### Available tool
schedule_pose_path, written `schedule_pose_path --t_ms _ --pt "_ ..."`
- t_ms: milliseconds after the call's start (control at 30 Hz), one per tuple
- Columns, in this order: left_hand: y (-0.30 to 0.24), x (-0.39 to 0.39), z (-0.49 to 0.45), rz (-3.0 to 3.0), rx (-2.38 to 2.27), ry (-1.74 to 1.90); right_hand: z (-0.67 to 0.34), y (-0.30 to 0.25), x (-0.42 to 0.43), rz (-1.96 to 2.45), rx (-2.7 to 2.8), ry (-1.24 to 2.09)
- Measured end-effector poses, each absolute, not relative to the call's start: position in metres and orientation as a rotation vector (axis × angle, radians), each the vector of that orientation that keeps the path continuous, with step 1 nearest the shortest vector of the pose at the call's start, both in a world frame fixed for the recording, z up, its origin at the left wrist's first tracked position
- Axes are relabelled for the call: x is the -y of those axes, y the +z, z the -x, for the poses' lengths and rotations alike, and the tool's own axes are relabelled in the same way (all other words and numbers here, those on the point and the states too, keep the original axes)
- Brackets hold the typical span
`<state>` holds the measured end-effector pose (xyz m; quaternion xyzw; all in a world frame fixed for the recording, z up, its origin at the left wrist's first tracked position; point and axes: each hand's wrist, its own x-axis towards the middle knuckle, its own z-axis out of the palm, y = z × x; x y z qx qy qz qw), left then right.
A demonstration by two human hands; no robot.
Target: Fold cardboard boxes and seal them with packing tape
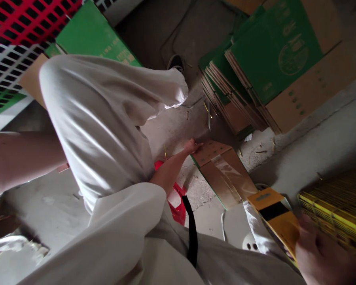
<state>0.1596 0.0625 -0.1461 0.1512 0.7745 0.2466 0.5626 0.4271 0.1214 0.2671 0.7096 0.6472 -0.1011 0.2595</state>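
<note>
My left hand (pixel 192 146) is at the top corner of a brown cardboard box (pixel 222 174) with green edges, its fingers closed on the edge. The left forearm comes out from beneath my pale-trousered leg. A strip of clear tape (pixel 230 172) runs along the box's brown face. At the lower right, my right hand (pixel 317 253) is closed around a yellow tape dispenser (pixel 277 219) with a black band. The dispenser's far end is close to the box's lower right corner; whether they touch I cannot tell. My right fingers are partly hidden and blurred.
Stacked flat green-and-brown cartons (pixel 273 59) lie at the upper right. Another green carton (pixel 97 35) and red, white and green plastic crates (pixel 26 19) are at the upper left. A yellow wire bundle (pixel 338 202) lies at right. Something red (pixel 178 206) is between my legs.
</note>
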Motion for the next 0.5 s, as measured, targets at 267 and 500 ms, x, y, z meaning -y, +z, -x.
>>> schedule_pose_path --t_ms 267,500 --pt "-0.130 -0.089 -0.168 -0.711 -1.756 0.453 -0.434 0.254 -0.121 -1.955 -1.644 -0.393" --pt "-0.122 -0.114 -0.185 -0.507 -1.754 0.701 -0.470 0.211 -0.106 -1.927 -1.863 -0.528"
